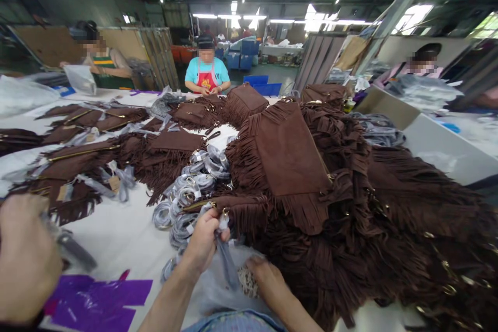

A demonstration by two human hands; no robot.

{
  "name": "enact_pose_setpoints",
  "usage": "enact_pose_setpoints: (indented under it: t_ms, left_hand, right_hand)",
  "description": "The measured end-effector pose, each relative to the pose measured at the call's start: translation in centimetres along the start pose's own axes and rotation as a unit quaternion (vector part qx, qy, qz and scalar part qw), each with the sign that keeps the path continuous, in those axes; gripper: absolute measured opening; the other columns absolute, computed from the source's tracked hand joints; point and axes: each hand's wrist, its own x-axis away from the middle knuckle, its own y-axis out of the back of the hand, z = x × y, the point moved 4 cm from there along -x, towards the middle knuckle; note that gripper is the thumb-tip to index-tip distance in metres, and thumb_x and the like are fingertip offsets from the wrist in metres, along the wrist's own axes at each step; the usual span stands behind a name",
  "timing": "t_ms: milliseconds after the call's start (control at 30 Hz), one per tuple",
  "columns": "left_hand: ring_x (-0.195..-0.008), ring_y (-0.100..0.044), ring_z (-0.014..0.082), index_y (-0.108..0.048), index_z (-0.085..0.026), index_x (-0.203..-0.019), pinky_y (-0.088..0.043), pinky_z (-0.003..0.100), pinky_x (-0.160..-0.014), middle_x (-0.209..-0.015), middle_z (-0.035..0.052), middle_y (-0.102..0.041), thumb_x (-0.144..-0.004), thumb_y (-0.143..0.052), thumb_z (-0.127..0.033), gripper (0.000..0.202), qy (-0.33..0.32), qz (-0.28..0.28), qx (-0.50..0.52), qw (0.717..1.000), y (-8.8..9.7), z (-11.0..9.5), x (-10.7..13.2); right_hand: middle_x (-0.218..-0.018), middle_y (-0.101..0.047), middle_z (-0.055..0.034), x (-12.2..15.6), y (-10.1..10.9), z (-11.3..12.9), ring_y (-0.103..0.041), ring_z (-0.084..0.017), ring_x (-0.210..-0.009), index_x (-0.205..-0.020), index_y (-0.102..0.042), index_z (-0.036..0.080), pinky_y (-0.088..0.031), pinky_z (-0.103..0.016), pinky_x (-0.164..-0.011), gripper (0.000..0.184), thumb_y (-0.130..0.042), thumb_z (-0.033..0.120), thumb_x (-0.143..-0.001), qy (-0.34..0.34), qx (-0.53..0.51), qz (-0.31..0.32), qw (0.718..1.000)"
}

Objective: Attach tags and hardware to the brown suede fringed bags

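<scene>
My left hand [205, 241] is closed around a grey strap [229, 264] in clear wrapping, with gold clasps at its upper end. The strap hangs down over a translucent plastic bag [212, 288] near my body. My right hand [268, 277] curls at the bag's right side, beside a small patterned piece [247, 281]; its fingertips are partly hidden. Just beyond my left hand lies a brown fringed pouch [237, 205] with a gold zipper. Coiled, wrapped straps [189, 192] are heaped left of it.
A large pile of brown fringed bags [291, 150] covers the right side. More bags [85, 153] with tags lie at left. A co-worker's blurred hand [27, 257] is at the left edge, near a purple plastic sheet [97, 301]. Several people work around the table.
</scene>
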Motion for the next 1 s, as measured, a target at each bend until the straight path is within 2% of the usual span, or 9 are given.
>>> enact_pose_setpoints:
  t_ms: [167,300,433,500,600,733,800,867,1000]
  left_hand:
    - [-0.045,-0.045,0.0080,-0.058,-0.015,-0.069,-0.035,0.022,-0.049,-0.051,-0.0043,-0.052,-0.054,-0.050,-0.015,0.017,0.011,-0.010,-0.030,0.999,0.6,0.6,0.1]
    - [-0.046,-0.044,0.0085,-0.058,-0.015,-0.065,-0.035,0.022,-0.048,-0.052,-0.0036,-0.054,-0.052,-0.053,-0.016,0.014,0.005,-0.017,-0.051,0.999,1.1,-0.2,0.3]
    - [-0.046,-0.041,0.0073,-0.058,-0.016,-0.061,-0.032,0.021,-0.046,-0.051,-0.0042,-0.052,-0.052,-0.054,-0.018,0.010,-0.008,-0.016,-0.054,0.998,1.1,-1.1,0.6]
    - [-0.046,-0.040,0.0073,-0.058,-0.015,-0.060,-0.032,0.021,-0.047,-0.050,-0.0040,-0.051,-0.053,-0.054,-0.018,0.008,-0.007,-0.012,-0.064,0.998,1.0,-1.0,0.7]
    - [-0.047,-0.042,0.0084,-0.059,-0.015,-0.065,-0.034,0.021,-0.049,-0.052,-0.0038,-0.053,-0.052,-0.053,-0.018,0.014,0.004,-0.014,-0.066,0.998,0.8,-0.2,0.6]
    - [-0.048,-0.043,0.0089,-0.060,-0.016,-0.067,-0.035,0.021,-0.049,-0.053,-0.0039,-0.055,-0.051,-0.053,-0.017,0.018,0.019,-0.019,-0.064,0.998,0.6,1.2,0.4]
    - [-0.048,-0.044,0.0093,-0.060,-0.016,-0.066,-0.035,0.021,-0.050,-0.052,-0.0038,-0.055,-0.051,-0.052,-0.018,0.017,0.024,-0.018,-0.070,0.997,0.6,1.6,0.3]
    - [-0.048,-0.043,0.0093,-0.060,-0.016,-0.066,-0.035,0.021,-0.050,-0.051,-0.0038,-0.055,-0.052,-0.052,-0.018,0.017,0.028,-0.015,-0.071,0.997,0.7,1.7,0.4]
    - [-0.050,-0.042,0.0099,-0.058,-0.017,-0.063,-0.035,0.022,-0.051,-0.051,-0.0038,-0.052,-0.051,-0.053,-0.017,0.013,0.027,0.000,-0.061,0.998,0.6,1.4,1.0]
  right_hand:
    - [-0.078,-0.074,-0.0047,-0.6,-1.6,1.0,-0.068,-0.024,-0.068,-0.078,-0.075,0.025,-0.046,-0.028,-0.057,0.030,-0.058,0.001,-0.072,0.048,0.011,0.035,0.998]
    - [-0.080,-0.074,-0.0040,0.0,-2.9,1.1,-0.068,-0.023,-0.068,-0.085,-0.073,0.025,-0.047,-0.027,-0.059,0.028,-0.063,0.004,-0.070,0.060,0.011,0.046,0.997]
    - [-0.083,-0.072,-0.0046,2.1,-1.3,-0.5,-0.068,-0.023,-0.074,-0.083,-0.070,0.022,-0.047,-0.027,-0.063,0.017,-0.059,0.009,-0.079,0.056,0.003,0.046,0.997]
    - [-0.085,-0.070,-0.0055,3.4,0.6,-2.1,-0.067,-0.022,-0.078,-0.088,-0.067,0.021,-0.048,-0.027,-0.068,0.020,-0.048,0.013,-0.089,0.025,-0.017,0.006,1.000]
    - [-0.079,-0.068,-0.0051,5.0,2.4,-4.6,-0.067,-0.020,-0.076,-0.086,-0.063,0.020,-0.048,-0.026,-0.068,0.030,-0.036,0.016,-0.097,-0.078,-0.021,-0.046,0.996]
    - [-0.085,-0.072,-0.0147,5.3,1.1,-6.1,-0.071,-0.028,-0.080,-0.089,-0.067,0.016,-0.051,-0.032,-0.068,0.024,-0.044,0.008,-0.090,-0.198,0.083,-0.026,0.976]
    - [-0.088,-0.073,-0.0199,4.7,0.1,-6.1,-0.071,-0.031,-0.082,-0.096,-0.068,0.012,-0.051,-0.034,-0.069,0.029,-0.045,0.000,-0.084,-0.218,0.091,-0.030,0.971]
    - [-0.083,-0.073,-0.0201,4.2,-0.3,-6.0,-0.072,-0.032,-0.079,-0.094,-0.070,0.011,-0.051,-0.034,-0.065,0.035,-0.042,-0.004,-0.081,-0.226,0.085,-0.028,0.970]
    - [-0.078,-0.074,-0.0085,4.2,1.0,-5.4,-0.072,-0.025,-0.077,-0.085,-0.070,0.020,-0.051,-0.028,-0.066,0.032,-0.042,0.003,-0.086,-0.179,0.023,-0.039,0.983]
